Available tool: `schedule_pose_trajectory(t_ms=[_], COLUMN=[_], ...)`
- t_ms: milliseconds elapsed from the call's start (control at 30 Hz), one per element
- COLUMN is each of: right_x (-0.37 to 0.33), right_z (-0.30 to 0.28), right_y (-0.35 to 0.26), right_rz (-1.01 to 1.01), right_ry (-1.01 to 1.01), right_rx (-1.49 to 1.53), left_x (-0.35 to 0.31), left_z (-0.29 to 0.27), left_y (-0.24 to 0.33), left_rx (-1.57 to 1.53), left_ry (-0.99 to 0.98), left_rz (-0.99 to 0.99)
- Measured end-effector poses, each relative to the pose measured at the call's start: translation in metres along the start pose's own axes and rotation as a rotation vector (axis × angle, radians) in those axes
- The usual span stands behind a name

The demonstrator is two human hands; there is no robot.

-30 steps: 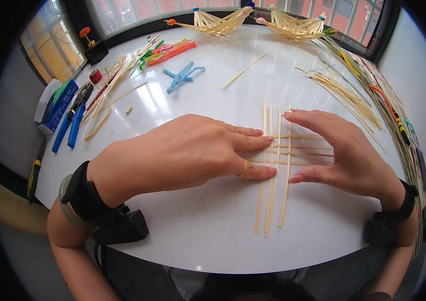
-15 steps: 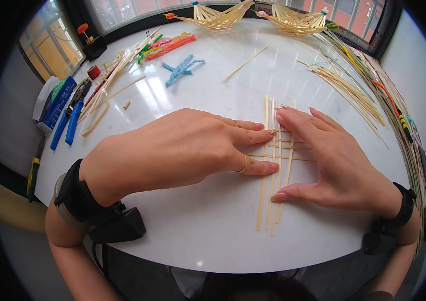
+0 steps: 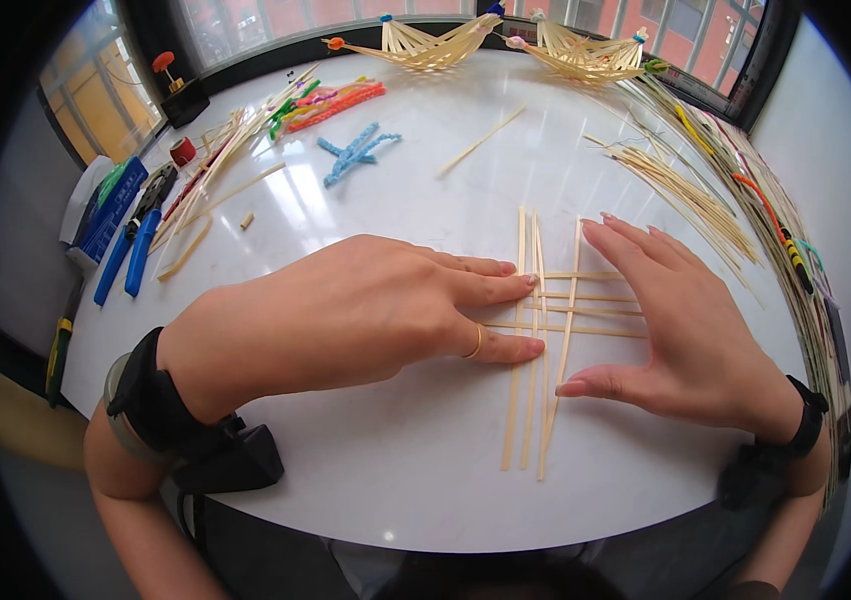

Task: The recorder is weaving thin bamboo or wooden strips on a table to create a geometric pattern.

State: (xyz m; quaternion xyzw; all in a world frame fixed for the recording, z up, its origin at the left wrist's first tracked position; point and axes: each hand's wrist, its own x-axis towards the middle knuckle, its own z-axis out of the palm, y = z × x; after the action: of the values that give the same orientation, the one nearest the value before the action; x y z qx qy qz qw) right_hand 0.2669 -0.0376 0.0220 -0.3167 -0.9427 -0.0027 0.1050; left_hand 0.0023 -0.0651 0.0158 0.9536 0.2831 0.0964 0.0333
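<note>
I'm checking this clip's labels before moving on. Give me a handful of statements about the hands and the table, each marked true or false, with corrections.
1. The left grip has fingertips resting on the crossed strips. True.
2. The right grip is closed into a fist. False: it is spread open at the crossed strips.
3. The blue-handled pliers lie on the table's right side. False: they lie on its left side.
4. The light-blue fuzzy piece lies farther from the person than the crossed strips. True.
5. Only one woven piece sits at the table's far edge. False: two woven pieces sit there.
</note>
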Motion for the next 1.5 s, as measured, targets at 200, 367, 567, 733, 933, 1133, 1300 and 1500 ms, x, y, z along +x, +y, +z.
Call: schedule_pose_trajectory(t_ms=[200,367,567,733,933,1133,1300,1500], right_x=[-0.002,0.003,0.002,0.004,0.007,0.012,0.013,0.015], right_z=[0.001,0.006,0.005,0.008,0.013,0.009,0.005,0.008], right_y=[-0.005,0.000,0.002,0.000,0.002,0.010,0.016,0.015], right_rz=[0.014,-0.079,-0.050,-0.033,-0.063,-0.138,-0.220,-0.261], right_ry=[-0.089,-0.076,-0.045,-0.085,-0.052,-0.026,-0.058,-0.044], right_rx=[-0.011,0.085,0.160,0.153,0.153,0.194,0.122,0.045], left_x=[0.000,0.000,-0.001,-0.001,0.001,0.001,0.001,0.000], left_z=[-0.002,0.000,-0.001,-0.001,-0.005,-0.002,-0.004,-0.003], left_y=[0.000,-0.001,-0.001,-0.002,0.001,-0.001,0.001,-0.001], left_rx=[0.005,0.005,-0.004,-0.002,0.011,0.003,0.018,0.023], left_ry=[-0.016,0.004,-0.002,-0.014,-0.033,-0.003,-0.021,-0.036], left_rz=[-0.002,0.008,0.004,0.005,-0.008,0.011,0.015,0.009])
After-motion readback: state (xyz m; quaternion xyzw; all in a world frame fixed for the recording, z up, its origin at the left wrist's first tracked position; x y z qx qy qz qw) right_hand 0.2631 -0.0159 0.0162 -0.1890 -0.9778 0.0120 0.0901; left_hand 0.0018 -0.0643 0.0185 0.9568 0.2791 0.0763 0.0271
